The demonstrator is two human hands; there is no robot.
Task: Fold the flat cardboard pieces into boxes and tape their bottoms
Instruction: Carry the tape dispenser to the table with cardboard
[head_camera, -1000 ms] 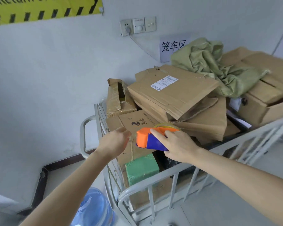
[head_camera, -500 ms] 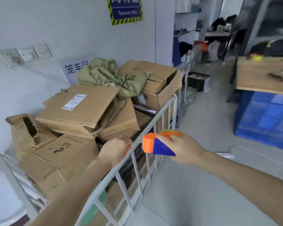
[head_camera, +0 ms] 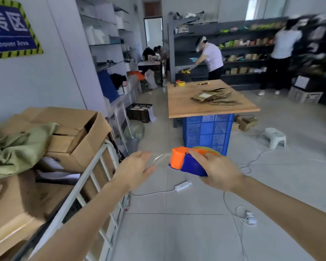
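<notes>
**Tape dispenser held in mid-air, well apart from the table**

Right hand (head_camera: 217, 171) gripping orange-and-blue plastic tape dispenser (head_camera: 186, 162); left hand (head_camera: 135, 169) pinching clear tape strip (head_camera: 161, 158) drawn from it. Flat brown cardboard pieces (head_camera: 214, 96) piled mid-tabletop on wooden table (head_camera: 184, 105). Blue wall sign (head_camera: 9, 29) reading "Turnover Area". White metal cage cart (head_camera: 87, 178) of cardboard boxes at left.

Grey tiled floor (head_camera: 177, 232) — dark shelving (head_camera: 233, 53) along white walls (head_camera: 51, 72).

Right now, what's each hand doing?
Left hand: pinching the clear tape end.
Right hand: closed on the tape dispenser.
</notes>
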